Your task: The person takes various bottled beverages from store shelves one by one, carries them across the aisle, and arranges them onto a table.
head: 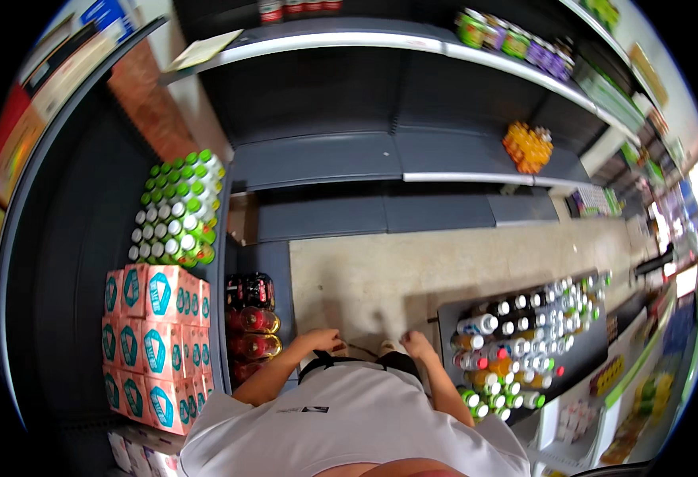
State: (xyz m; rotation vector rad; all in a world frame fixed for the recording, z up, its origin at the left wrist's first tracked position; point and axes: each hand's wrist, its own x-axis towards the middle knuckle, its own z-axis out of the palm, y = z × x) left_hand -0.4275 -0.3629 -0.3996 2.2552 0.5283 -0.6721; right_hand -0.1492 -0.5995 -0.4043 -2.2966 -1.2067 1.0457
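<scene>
My left hand hangs at waist height in front of my body, its fingers curled, with nothing visible in it. Close to its left, shrink-wrapped packs of red containers with gold ends lie on a low shelf. My right hand hangs on the other side of my waist; I see no object in it, and its finger positions are unclear. Just right of it stands a dark low table or cart crowded with drink bottles. Their caps are white, green and red. Neither hand touches the goods.
Pink cartons are stacked at left, beyond them rows of green- and white-capped bottles. Dark shelving faces me, bearing a pack of orange bottles; jars stand above. Pale floor lies between. More stocked shelves are at right.
</scene>
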